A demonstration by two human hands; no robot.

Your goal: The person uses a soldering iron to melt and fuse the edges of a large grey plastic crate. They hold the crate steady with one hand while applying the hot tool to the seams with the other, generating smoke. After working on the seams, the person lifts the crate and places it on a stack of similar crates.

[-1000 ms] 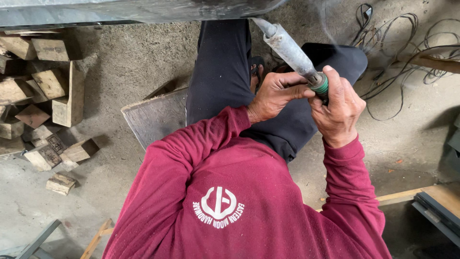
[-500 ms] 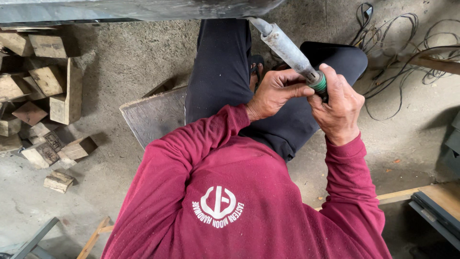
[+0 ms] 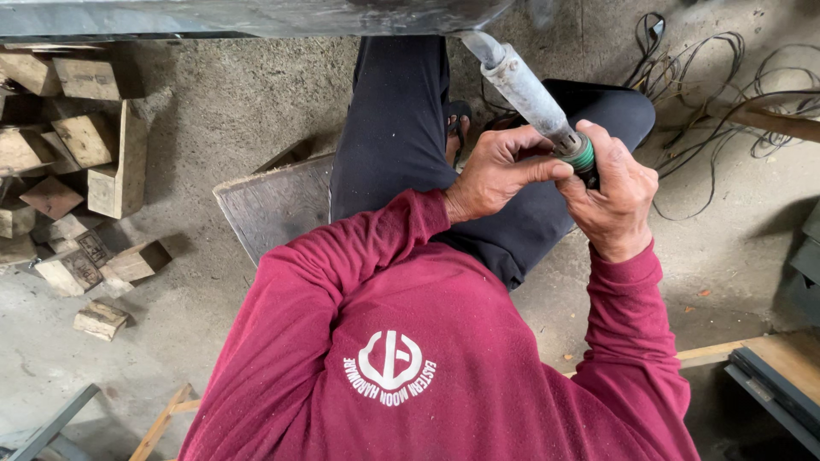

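Presently, tool (image 3: 531, 96): grey cylinder with green collar, slanting up toward the metal sheet (image 3: 256, 15).
Left hand (image 3: 500, 171): gripping the tool just below the collar.
Right hand (image 3: 613, 195): closing around its dark end.
Surroundings: wood blocks (image 3: 73, 171) lying on the floor (image 3: 222, 94); cables (image 3: 726, 77) lying nearby.

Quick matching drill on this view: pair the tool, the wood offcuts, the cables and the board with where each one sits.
Things:
1. grey tool
2. wood offcuts
3. cables
4. board

Places:
A. floor, upper right
B. gripped by the left hand and right hand
C. under the seated person
D. piled at left

Pairs: 1-B, 2-D, 3-A, 4-C
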